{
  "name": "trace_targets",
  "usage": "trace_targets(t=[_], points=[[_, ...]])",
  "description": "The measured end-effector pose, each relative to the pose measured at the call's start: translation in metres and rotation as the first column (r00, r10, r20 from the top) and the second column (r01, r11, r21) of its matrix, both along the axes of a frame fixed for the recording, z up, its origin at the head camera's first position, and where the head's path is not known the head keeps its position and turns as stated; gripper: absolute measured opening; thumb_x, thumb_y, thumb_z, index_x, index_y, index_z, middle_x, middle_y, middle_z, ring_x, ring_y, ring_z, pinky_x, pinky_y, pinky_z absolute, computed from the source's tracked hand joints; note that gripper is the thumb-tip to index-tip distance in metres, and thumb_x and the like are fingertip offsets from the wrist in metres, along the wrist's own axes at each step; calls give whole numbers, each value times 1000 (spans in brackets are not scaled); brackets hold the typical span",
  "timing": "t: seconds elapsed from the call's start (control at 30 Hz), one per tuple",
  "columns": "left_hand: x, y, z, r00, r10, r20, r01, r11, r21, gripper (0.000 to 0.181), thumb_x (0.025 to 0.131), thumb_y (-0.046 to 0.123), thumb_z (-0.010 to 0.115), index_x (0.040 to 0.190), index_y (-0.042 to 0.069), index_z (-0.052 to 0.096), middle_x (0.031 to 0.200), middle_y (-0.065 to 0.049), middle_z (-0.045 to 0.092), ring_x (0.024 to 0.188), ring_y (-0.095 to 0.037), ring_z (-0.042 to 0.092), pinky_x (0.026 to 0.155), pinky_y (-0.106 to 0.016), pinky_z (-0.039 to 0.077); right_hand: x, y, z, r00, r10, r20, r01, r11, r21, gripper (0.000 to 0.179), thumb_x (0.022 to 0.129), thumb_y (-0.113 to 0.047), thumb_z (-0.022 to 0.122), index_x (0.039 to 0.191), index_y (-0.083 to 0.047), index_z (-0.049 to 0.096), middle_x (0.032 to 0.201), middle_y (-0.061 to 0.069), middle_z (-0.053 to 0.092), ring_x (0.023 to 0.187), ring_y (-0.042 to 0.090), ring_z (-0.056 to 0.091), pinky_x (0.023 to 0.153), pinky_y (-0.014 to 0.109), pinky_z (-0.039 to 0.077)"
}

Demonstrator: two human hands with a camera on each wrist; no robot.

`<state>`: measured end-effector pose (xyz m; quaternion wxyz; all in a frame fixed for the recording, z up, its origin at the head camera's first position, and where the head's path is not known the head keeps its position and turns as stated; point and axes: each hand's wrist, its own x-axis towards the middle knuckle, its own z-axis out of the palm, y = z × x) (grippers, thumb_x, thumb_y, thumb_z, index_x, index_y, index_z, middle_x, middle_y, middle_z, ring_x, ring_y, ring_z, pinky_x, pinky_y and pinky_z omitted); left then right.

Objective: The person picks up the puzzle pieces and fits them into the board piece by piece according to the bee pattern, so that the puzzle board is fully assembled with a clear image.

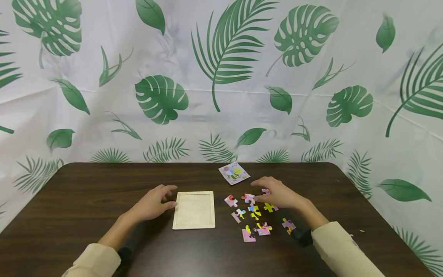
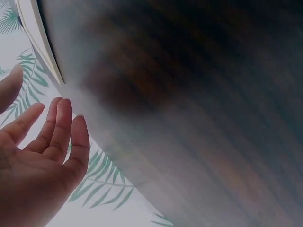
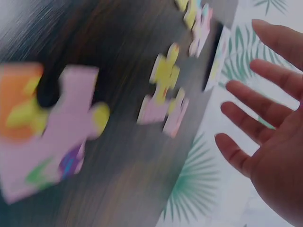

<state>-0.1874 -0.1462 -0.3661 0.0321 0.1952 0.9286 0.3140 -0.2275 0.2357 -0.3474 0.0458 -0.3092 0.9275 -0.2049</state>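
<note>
A pale wooden puzzle tray [image 1: 194, 226] with a raised rim lies flat left of the middle of the table. My left hand [image 1: 157, 202] is at the tray's left edge, thumb near the rim; in the left wrist view its fingers are loosely spread and hold nothing. Several colourful jigsaw pieces [image 1: 248, 234] lie scattered right of the tray. Above the upper right pieces hovers my right hand [image 1: 277, 193], fingers apart and nothing between them in the right wrist view. Close to the right wrist camera lies a pink and orange jigsaw piece [image 3: 61, 123].
A picture card [image 1: 234, 172] with a bee on it lies near the back edge of the dark wooden table [image 1: 104, 192]. Behind the table hangs a white cloth [image 1: 242, 115] printed with green leaves. Small bits lie near the right sleeve [image 1: 342, 246].
</note>
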Motion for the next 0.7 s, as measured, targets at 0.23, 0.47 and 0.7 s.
trace_targets(t=[0.23, 0.47, 0.7], points=[[-4, 2, -3, 999, -23, 47, 22, 999, 24, 44, 86, 14, 64, 123, -4, 49, 101, -13, 55, 84, -22, 51, 70, -37, 43, -9, -19, -7, 996, 75, 57, -77, 997, 22, 34, 86, -19, 63, 117, -4, 59, 114, 8, 57, 108, 29, 47, 91, 52, 34], [-6, 4, -3, 997, -25, 67, 23, 999, 24, 44, 85, 11, 64, 123, -5, 50, 99, -13, 54, 83, -23, 51, 70, -39, 43, -20, -30, -17, 990, 113, 81, -114, 993, 4, 29, 85, -16, 64, 112, -4, 62, 110, 7, 59, 108, 28, 48, 91, 48, 35], [-10, 3, -5, 995, -28, 96, 26, 999, 31, 43, 85, 9, 63, 124, -5, 49, 101, -13, 52, 88, -27, 51, 74, -42, 43, -22, -42, -20, 986, 116, 119, -119, 993, 23, 25, 85, -11, 63, 110, -9, 63, 112, 6, 57, 109, 28, 46, 92, 54, 29]])
